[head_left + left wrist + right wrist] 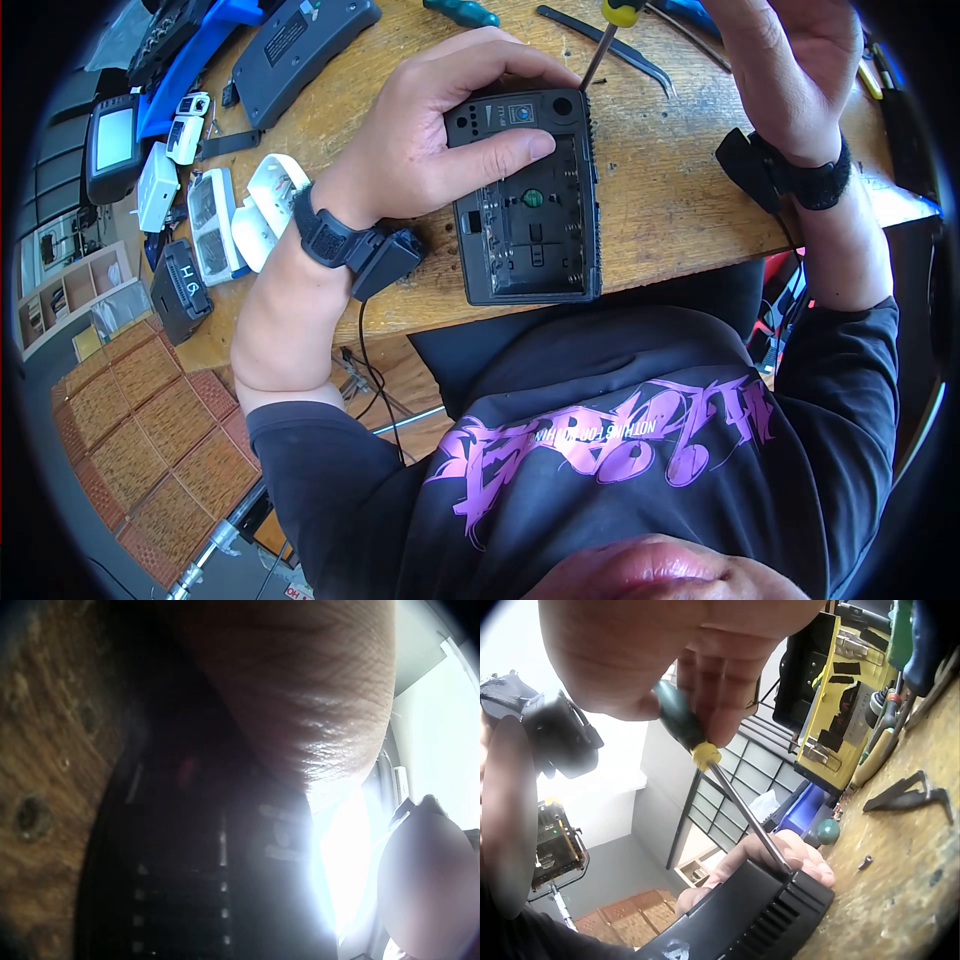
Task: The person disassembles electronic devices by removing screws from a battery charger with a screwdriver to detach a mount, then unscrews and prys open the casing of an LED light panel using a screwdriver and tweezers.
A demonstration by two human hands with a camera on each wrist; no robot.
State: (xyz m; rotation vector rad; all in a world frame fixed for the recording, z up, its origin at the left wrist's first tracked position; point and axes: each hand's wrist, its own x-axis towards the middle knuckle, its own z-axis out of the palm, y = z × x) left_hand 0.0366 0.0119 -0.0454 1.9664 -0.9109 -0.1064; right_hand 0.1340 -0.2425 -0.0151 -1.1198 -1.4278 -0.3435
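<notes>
A black device [535,240] with an open battery compartment lies on the wooden table near its front edge. My left hand [430,130] grips its far left part, thumb across the top face, fingers over the far edge. In the right wrist view, my right hand [727,667] pinches the green handle of a screwdriver [676,716], whose shaft slants down to the corner of the black device [757,915]. The left wrist view shows the dark device [180,862] close up under the palm [300,690].
Curved tweezers [620,50] lie beyond the device; a green handle [462,12] is to their left. In the right wrist view a small screw [865,862] lies on the table. White casings [275,195], a grey device [300,60] and a boxy black unit [180,290] stand at the left.
</notes>
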